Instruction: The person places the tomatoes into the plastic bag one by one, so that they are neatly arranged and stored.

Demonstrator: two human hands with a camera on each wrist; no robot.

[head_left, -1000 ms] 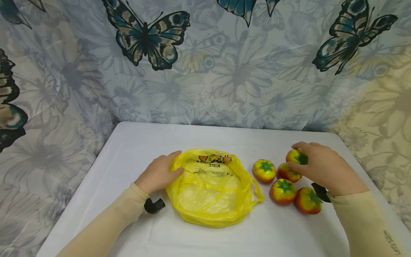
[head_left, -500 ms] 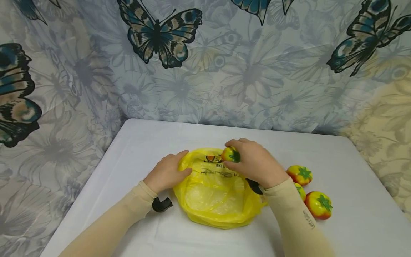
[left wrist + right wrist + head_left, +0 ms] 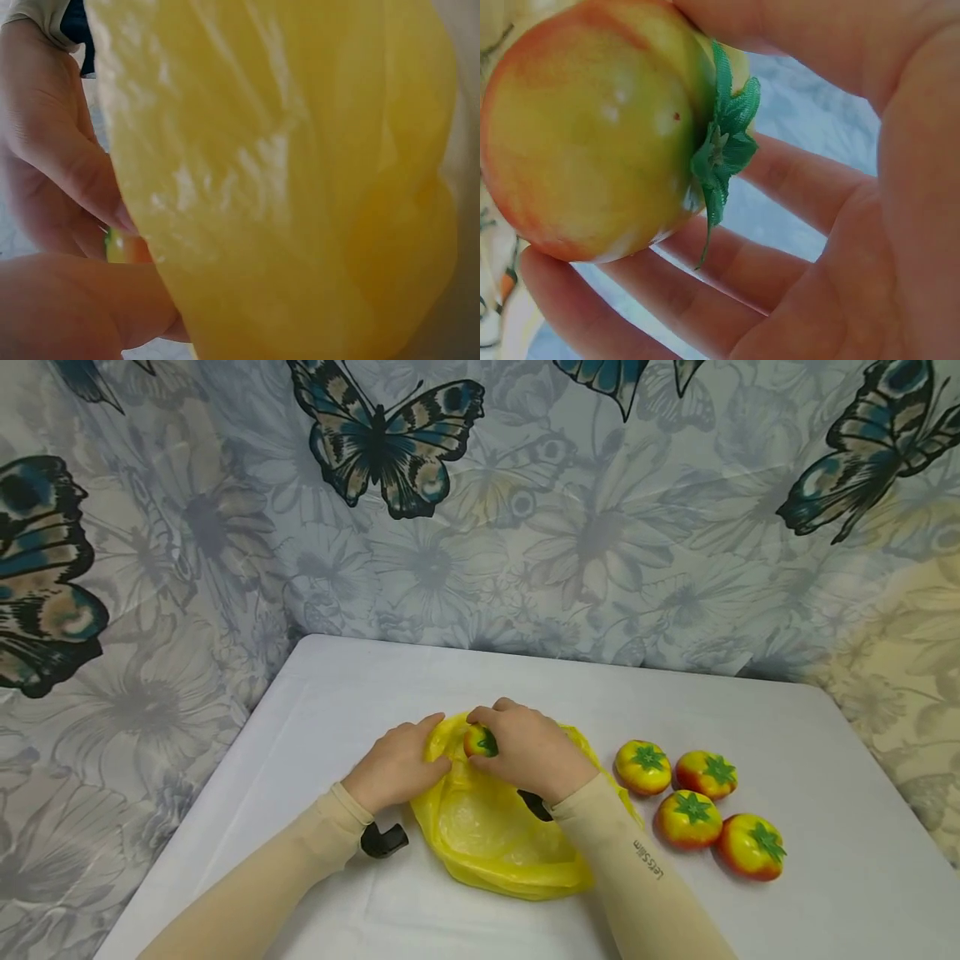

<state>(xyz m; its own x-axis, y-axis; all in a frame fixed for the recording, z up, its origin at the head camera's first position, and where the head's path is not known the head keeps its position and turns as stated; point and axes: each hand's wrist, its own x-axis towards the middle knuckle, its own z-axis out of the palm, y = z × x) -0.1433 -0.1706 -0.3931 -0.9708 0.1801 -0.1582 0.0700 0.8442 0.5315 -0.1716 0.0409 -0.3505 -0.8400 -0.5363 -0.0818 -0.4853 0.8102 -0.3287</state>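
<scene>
A yellow plastic bag [image 3: 517, 878] lies with its mouth spread on the white table, and fills much of the left wrist view. My left hand [image 3: 393, 767] holds its left rim, the thumb on the inner side. Over the bag's mouth, my right hand [image 3: 536, 753] grips a yellow-red artificial tomato [image 3: 478, 741] with a green fabric calyx. The right wrist view shows this tomato [image 3: 592, 142] large, between thumb and fingertips. Part of it shows past the bag edge in the left wrist view. The right forearm hides the bag's right side.
Several more tomatoes [image 3: 688, 818] stand close together on the table [image 3: 360, 685], right of the bag. A fabric backdrop with butterflies [image 3: 378, 439] rises behind the table and along its left side. Black pieces [image 3: 384, 841] sit at both wrists.
The right hand has carried one tomato leftward from the group to over the bag's mouth. The left hand has kept its hold on the rim. The head view has shifted slightly.
</scene>
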